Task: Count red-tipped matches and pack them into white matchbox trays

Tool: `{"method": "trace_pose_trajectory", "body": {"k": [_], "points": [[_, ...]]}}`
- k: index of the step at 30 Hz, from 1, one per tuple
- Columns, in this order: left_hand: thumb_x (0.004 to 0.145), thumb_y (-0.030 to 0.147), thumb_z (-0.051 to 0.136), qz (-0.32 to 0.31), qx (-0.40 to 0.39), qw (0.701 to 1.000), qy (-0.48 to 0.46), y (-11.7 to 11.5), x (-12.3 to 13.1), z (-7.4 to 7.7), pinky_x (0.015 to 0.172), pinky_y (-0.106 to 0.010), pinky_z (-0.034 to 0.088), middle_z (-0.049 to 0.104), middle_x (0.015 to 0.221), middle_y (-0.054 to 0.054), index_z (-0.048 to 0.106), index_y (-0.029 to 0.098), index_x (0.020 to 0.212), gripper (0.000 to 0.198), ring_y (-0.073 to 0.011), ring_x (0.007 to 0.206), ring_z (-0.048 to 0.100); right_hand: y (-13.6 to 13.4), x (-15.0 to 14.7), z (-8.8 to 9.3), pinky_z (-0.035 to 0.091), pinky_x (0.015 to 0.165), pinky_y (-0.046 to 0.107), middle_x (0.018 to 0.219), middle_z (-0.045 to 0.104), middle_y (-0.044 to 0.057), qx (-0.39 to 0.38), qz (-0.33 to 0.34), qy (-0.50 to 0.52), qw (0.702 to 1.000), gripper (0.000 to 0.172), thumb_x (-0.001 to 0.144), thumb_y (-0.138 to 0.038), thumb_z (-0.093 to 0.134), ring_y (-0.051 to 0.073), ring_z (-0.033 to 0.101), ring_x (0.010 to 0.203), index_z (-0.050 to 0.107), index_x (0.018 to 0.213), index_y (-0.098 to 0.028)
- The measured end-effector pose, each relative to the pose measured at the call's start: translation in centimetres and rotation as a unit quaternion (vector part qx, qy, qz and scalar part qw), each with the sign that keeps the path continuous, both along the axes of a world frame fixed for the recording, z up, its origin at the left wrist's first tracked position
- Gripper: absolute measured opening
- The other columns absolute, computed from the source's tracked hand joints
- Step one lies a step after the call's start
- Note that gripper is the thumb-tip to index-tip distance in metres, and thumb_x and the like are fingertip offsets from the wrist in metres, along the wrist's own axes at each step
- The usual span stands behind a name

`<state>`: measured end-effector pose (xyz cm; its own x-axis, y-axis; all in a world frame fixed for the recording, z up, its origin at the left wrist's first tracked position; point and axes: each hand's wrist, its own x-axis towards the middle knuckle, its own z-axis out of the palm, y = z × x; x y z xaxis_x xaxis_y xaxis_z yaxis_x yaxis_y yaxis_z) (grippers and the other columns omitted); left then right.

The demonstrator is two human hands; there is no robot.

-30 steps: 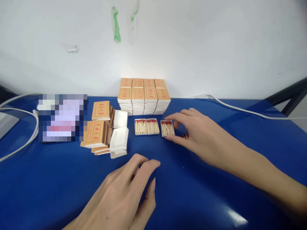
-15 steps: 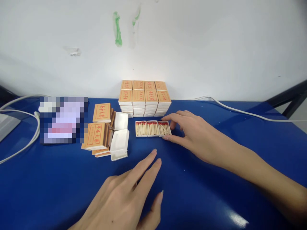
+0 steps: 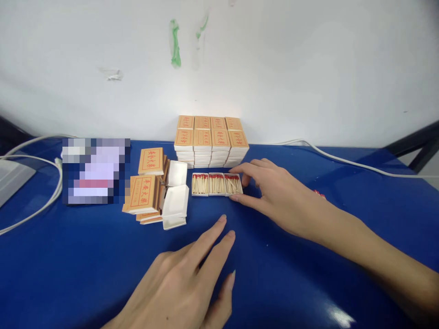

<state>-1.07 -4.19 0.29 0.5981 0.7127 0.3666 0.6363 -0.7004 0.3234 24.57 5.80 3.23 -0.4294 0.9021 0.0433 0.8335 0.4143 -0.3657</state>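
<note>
Three small white matchbox trays, filled with red-headed matches, lie side by side in a row on the blue table. My right hand grips the rightmost tray, with thumb and fingers at its near and far corners. In front of the row, my left hand hovers low with fingers stretched apart, holding nothing. Left of the row are white trays that look unfilled. Beside them stand loose stacks of orange matchbox sleeves. A neat block of orange-topped matchboxes rises behind the row.
On the left lies a pixelated phone-like object next to a white cable. Another white cable runs along the back right. A few red match heads peek out behind my right forearm. A white wall borders the table.
The row of filled trays has slid slightly left, closer to the unfilled ones, with my right hand on its end. Red match heads now show behind my right forearm. The view shifted slightly.
</note>
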Motion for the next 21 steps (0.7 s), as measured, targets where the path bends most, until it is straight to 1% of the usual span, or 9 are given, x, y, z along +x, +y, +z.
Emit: {"method": "trace_pose_trajectory", "body": {"k": [4, 9, 10, 12, 14, 16, 18, 19, 21], "points": [[0.109, 0.026, 0.054, -0.002, 0.003, 1.000, 0.000, 0.1, 0.1, -0.2, 0.075, -0.037, 0.075, 0.066, 0.162, -0.015, 0.065, 0.015, 0.150, 0.044, -0.0249, 0.106, 0.087, 0.1, -0.1, -0.1, 0.055, 0.100, 0.050, 0.119, 0.074, 0.010, 0.010, 0.003, -0.002, 1.000, 0.041, 0.109, -0.045, 0.068, 0.032, 0.063, 0.116, 0.068, 0.143, -0.022], [0.108, 0.021, 0.054, 0.002, 0.003, 1.000, -0.003, 0.0, 0.3, 0.0, 0.074, -0.036, 0.075, 0.069, 0.159, -0.013, 0.068, 0.015, 0.145, 0.041, -0.0232, 0.100, 0.088, -0.8, 0.1, 0.2, 0.055, 0.102, 0.054, 0.121, 0.073, 0.011, 0.038, 0.007, -0.014, 0.999, 0.046, 0.107, -0.045, 0.070, 0.035, 0.061, 0.119, 0.065, 0.146, -0.022], [0.108, 0.021, 0.053, 0.004, 0.001, 1.000, -0.005, 0.0, 0.3, 0.1, 0.073, -0.036, 0.074, 0.070, 0.159, -0.013, 0.068, 0.016, 0.145, 0.040, -0.0230, 0.100, 0.088, -1.1, 0.0, 0.4, 0.055, 0.101, 0.056, 0.120, 0.072, 0.012, 0.059, 0.005, -0.025, 0.998, 0.046, 0.107, -0.045, 0.069, 0.036, 0.061, 0.117, 0.065, 0.147, -0.021], [0.108, 0.021, 0.053, 0.007, 0.000, 1.000, -0.009, 0.0, 0.3, 0.1, 0.073, -0.036, 0.074, 0.070, 0.158, -0.013, 0.067, 0.016, 0.146, 0.040, -0.0229, 0.100, 0.087, -1.9, -0.7, 1.2, 0.055, 0.098, 0.058, 0.115, 0.072, 0.015, 0.129, 0.004, -0.059, 0.990, 0.045, 0.108, -0.044, 0.067, 0.037, 0.060, 0.110, 0.067, 0.145, -0.018], [0.108, 0.021, 0.053, 0.002, 0.003, 1.000, -0.014, 0.0, 0.3, 0.2, 0.073, -0.036, 0.074, 0.071, 0.157, -0.014, 0.064, 0.016, 0.147, 0.042, -0.0228, 0.100, 0.087, -2.6, -1.9, 2.1, 0.055, 0.095, 0.058, 0.109, 0.070, 0.016, 0.200, 0.008, -0.070, 0.977, 0.036, 0.108, -0.040, 0.068, 0.038, 0.061, 0.107, 0.073, 0.132, -0.015], [0.106, 0.020, 0.054, -0.011, -0.014, 1.000, -0.011, 0.0, 0.2, 0.2, 0.071, -0.035, 0.073, 0.075, 0.150, -0.013, 0.063, 0.016, 0.145, 0.041, -0.0223, 0.096, 0.087, -3.1, -3.4, 3.1, 0.057, 0.094, 0.053, 0.108, 0.072, 0.015, 0.213, 0.042, -0.021, 0.976, 0.025, 0.109, -0.035, 0.067, 0.035, 0.062, 0.108, 0.075, 0.125, -0.017], [0.103, 0.018, 0.056, -0.021, -0.043, 0.999, -0.013, 0.1, 0.2, 0.2, 0.064, -0.035, 0.071, 0.081, 0.135, -0.010, 0.065, 0.018, 0.138, 0.035, -0.0215, 0.086, 0.085, -3.3, -5.0, 3.7, 0.057, 0.094, 0.044, 0.106, 0.075, 0.009, 0.180, 0.099, 0.055, 0.977, 0.015, 0.111, -0.028, 0.067, 0.028, 0.063, 0.107, 0.075, 0.120, -0.019], [0.102, 0.017, 0.056, -0.026, -0.055, 0.998, -0.017, 0.2, 0.1, 0.2, 0.061, -0.035, 0.069, 0.082, 0.126, -0.008, 0.066, 0.018, 0.133, 0.033, -0.0212, 0.081, 0.084, -3.3, -5.7, 3.8, 0.057, 0.093, 0.042, 0.105, 0.075, 0.008, 0.163, 0.129, 0.071, 0.976, 0.014, 0.111, -0.026, 0.067, 0.026, 0.062, 0.105, 0.075, 0.119, -0.019], [0.101, 0.016, 0.057, -0.030, -0.073, 0.997, -0.022, 0.3, 0.2, 0.1, 0.057, -0.037, 0.068, 0.082, 0.108, -0.005, 0.067, 0.020, 0.125, 0.026, -0.0221, 0.074, 0.082, -3.3, -6.8, 3.8, 0.056, 0.090, 0.040, 0.102, 0.075, 0.007, 0.150, 0.170, 0.085, 0.970, 0.014, 0.112, -0.024, 0.065, 0.024, 0.060, 0.100, 0.076, 0.117, -0.016]]}}
